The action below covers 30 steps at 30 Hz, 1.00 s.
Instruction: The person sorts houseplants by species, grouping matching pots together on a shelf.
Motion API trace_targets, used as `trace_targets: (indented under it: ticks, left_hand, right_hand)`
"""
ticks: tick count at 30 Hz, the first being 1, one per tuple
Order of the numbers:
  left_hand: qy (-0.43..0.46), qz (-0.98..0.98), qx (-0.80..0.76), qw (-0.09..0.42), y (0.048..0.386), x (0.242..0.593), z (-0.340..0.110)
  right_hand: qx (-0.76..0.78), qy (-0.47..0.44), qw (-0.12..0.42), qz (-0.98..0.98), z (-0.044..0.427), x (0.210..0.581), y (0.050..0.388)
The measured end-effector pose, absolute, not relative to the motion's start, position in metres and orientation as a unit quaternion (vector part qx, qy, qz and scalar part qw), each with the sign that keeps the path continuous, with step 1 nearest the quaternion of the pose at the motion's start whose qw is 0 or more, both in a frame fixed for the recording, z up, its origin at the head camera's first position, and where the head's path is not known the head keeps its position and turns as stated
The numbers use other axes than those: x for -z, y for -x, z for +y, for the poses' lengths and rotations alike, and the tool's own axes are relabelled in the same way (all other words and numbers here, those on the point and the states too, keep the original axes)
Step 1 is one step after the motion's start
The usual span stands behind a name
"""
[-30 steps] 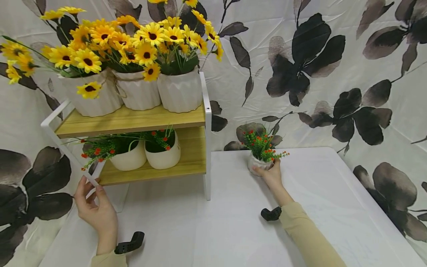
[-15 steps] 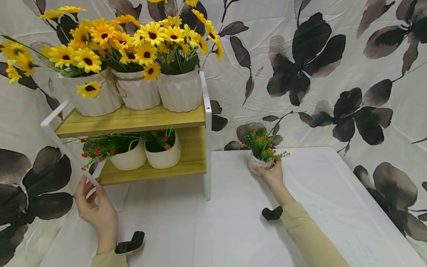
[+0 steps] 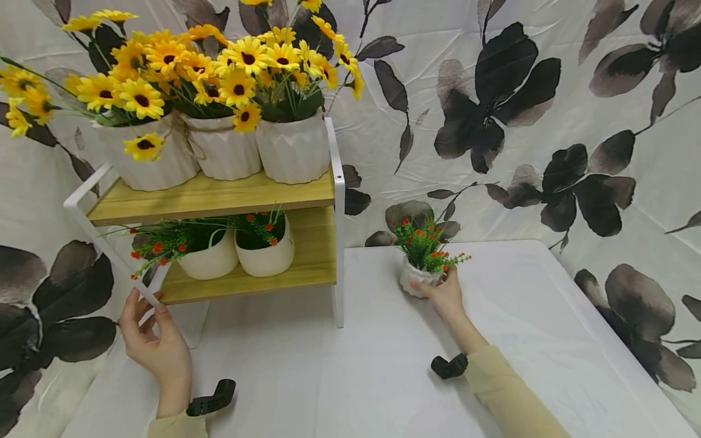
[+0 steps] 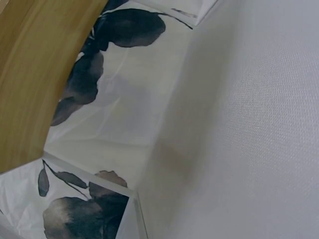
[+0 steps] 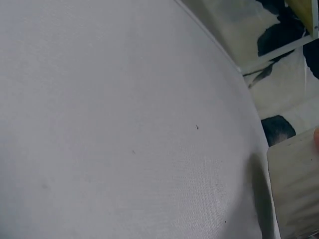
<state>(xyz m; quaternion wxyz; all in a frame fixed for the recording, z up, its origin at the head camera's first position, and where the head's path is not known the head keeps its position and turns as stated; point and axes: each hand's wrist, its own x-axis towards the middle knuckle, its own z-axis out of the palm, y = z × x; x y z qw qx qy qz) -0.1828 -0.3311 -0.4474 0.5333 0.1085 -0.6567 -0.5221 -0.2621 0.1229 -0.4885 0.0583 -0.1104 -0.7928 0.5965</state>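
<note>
My right hand (image 3: 449, 298) grips a small white pot (image 3: 409, 278) of green sprigs with red flowers (image 3: 418, 240), on or just above the table right of the shelf. At the right edge of the right wrist view, part of that pot (image 5: 296, 186) shows beside a fingertip. My left hand (image 3: 159, 347) pinches the lower left bar of the white frame of a two-tier shelf (image 3: 219, 198). Three white pots with yellow daisies (image 3: 292, 149) stand on the top board. Two white pots (image 3: 265, 254) with red-flowered plants sit on the lower board, partly hidden by the board above.
A white-covered table (image 3: 306, 377) spreads under everything, and its back right corner lies beyond my right hand. Behind it hangs a white cloth (image 3: 405, 36) printed with dark flowers. Each wrist carries a black device (image 3: 213, 397). The wooden board (image 4: 40, 79) fills the upper left of the left wrist view.
Held by my right hand, the small pot has shifted slightly towards me and to the left. My left hand keeps its hold on the shelf frame. The head view has shifted a little.
</note>
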Motion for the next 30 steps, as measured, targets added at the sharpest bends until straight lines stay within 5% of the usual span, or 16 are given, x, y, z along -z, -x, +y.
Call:
trace_targets:
  ticks: [30]
  left_hand:
    - [-0.119, -0.65, 0.53, 0.531, 0.183, 0.446, -0.329]
  right_hand:
    - [-0.627, 0.024, 0.068, -0.776, 0.085, 0.42, 0.164]
